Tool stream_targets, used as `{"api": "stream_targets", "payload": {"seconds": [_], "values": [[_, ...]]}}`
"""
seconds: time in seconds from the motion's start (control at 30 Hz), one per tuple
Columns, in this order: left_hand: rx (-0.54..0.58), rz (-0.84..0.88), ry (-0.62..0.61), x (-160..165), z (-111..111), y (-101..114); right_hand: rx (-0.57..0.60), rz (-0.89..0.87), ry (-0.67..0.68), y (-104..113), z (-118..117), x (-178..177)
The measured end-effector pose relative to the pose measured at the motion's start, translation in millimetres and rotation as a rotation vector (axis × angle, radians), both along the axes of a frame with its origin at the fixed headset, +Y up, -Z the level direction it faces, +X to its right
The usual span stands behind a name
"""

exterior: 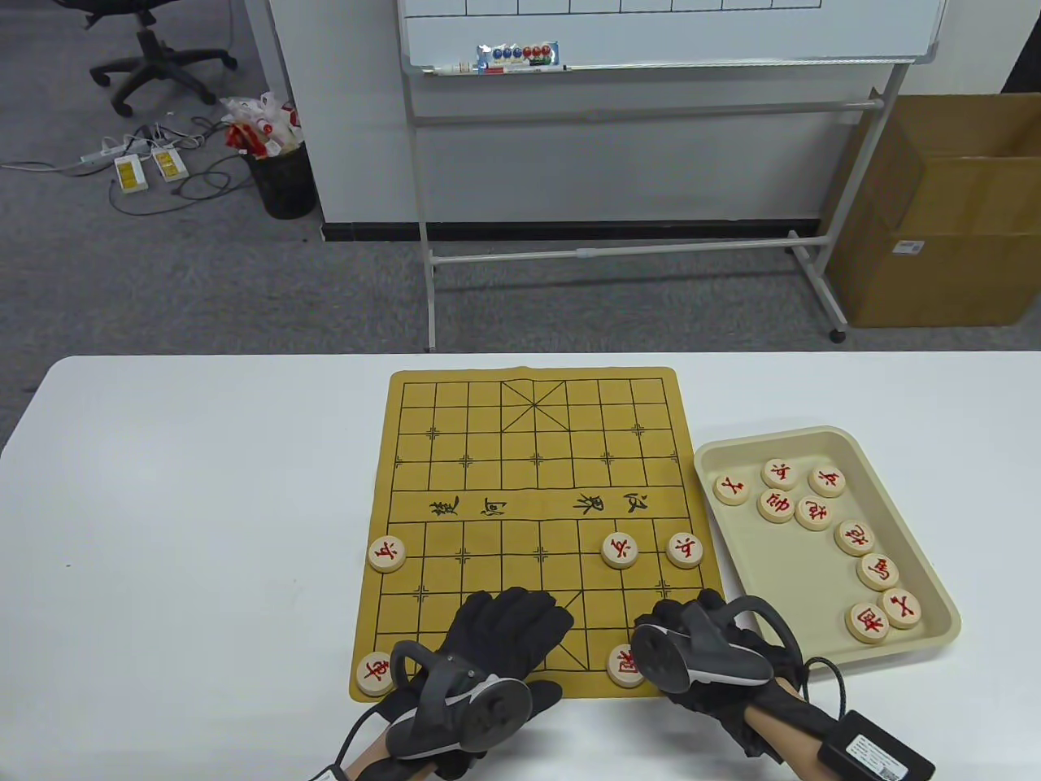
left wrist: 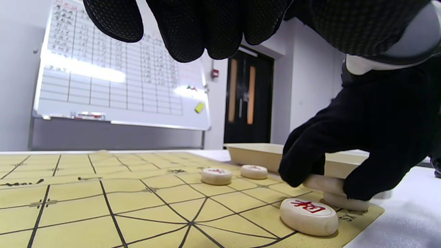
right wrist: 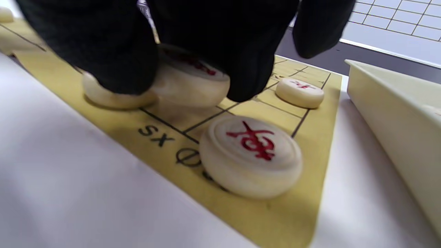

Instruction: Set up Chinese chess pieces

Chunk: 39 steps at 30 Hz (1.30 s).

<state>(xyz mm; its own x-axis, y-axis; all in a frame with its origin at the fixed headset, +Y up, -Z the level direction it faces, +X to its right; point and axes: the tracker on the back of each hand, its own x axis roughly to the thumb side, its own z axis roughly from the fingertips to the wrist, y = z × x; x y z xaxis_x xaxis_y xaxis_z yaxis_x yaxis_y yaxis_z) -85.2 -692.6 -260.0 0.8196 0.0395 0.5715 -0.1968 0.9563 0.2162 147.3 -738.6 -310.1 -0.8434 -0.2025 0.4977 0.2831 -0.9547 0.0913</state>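
The yellow board (exterior: pixel 533 455) lies on the white table. Red-lettered wooden pieces stand on it: three in the soldier row (exterior: pixel 386 554) (exterior: pixel 619 551) (exterior: pixel 685 550), one at the near left corner (exterior: pixel 374 674), one in the near row (exterior: pixel 625 665). My right hand (exterior: pixel 679 630) pinches a piece (right wrist: pixel 193 81) low over the near row, between that near-row piece (left wrist: pixel 308 215) and a piece at the near right corner (right wrist: pixel 251 155). My left hand (exterior: pixel 504 626) rests over the board's near edge, with its fingers (left wrist: pixel 193 31) free and empty.
A beige tray (exterior: pixel 935 582) right of the board holds several more red pieces. A whiteboard stand (exterior: pixel 427 244) and a cardboard box (exterior: pixel 943 211) stand on the floor beyond the table's far edge.
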Motion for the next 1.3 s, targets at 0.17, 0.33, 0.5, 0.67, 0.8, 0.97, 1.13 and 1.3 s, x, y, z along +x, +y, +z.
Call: {"api": "stream_targets", "payload": {"seconds": [0.17,0.33,0.5,0.67,0.8,0.97,1.13,1.3], "values": [[-0.002,0.0,0.001,0.1,0.1,-0.1,-0.033,-0.011,-0.009,-11.9,-2.2,1.8],[-0.003,-0.002,0.001,0.2,0.1,-0.1,-0.022,0.021,-0.006,-16.1,-0.9,2.4],[-0.003,-0.004,0.002,0.2,0.0,-0.2,0.039,-0.081,-0.078,16.7,-8.7,17.7],[-0.003,-0.002,0.003,-0.1,-0.1,0.1,0.157,-0.088,-0.271,59.9,-31.6,56.8],[-0.005,-0.003,0.003,0.1,-0.4,-0.2,0.167,-0.084,-0.449,73.1,-57.2,100.4],[-0.004,-0.006,0.005,-0.2,-0.6,0.1,0.078,-0.106,-0.73,57.5,-87.5,162.2],[-0.014,-0.015,0.006,-0.2,-2.4,-1.5,0.0,-0.089,-0.904,32.1,-100.3,196.8],[-0.02,-0.013,0.007,-0.7,-3.3,-1.9,-0.023,0.023,-0.977,14.3,-106.9,205.1]]}}
